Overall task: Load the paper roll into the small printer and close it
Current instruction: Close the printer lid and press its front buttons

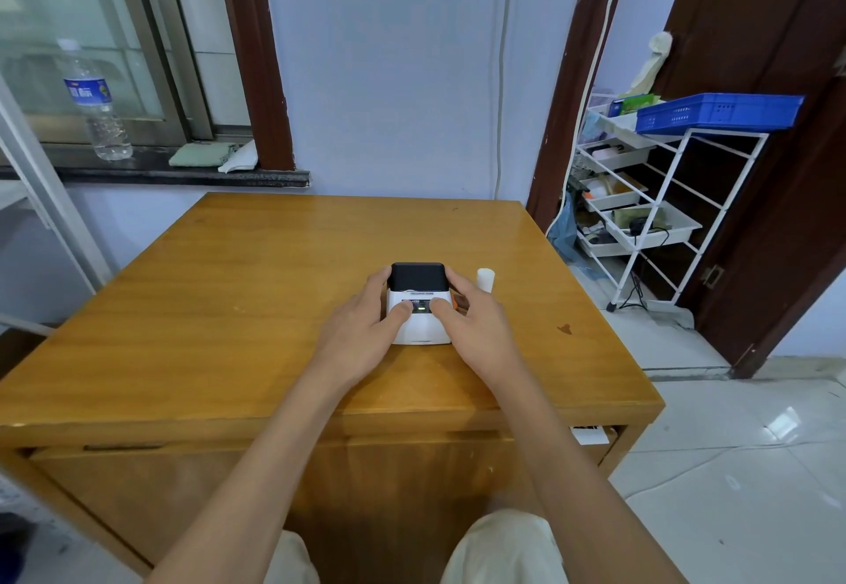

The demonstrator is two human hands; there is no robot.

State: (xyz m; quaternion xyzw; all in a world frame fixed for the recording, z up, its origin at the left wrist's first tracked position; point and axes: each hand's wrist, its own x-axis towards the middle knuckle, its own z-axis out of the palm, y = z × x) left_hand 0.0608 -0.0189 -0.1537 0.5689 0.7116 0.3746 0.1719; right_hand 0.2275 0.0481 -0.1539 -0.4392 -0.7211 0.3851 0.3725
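A small printer [417, 283] with a white body and a black lid sits on the wooden table [256, 290], right of centre. Its lid lies flat and shut, and a green light glows on the front panel. My left hand [361, 331] clasps the printer's left side, thumb on the white top. My right hand [476, 327] clasps its right side, thumb on the top too, with the fingers curled around an orange side part. A white paper roll [486, 279] stands upright on the table just right of my right hand, touching nothing.
A water bottle [94, 102] and folded cloths [201, 155] rest on the dark window sill at the back left. To the right of the table stands a white wire rack [659, 212] with trays, topped by a blue crate [718, 111]. The table's front edge is close to my knees.
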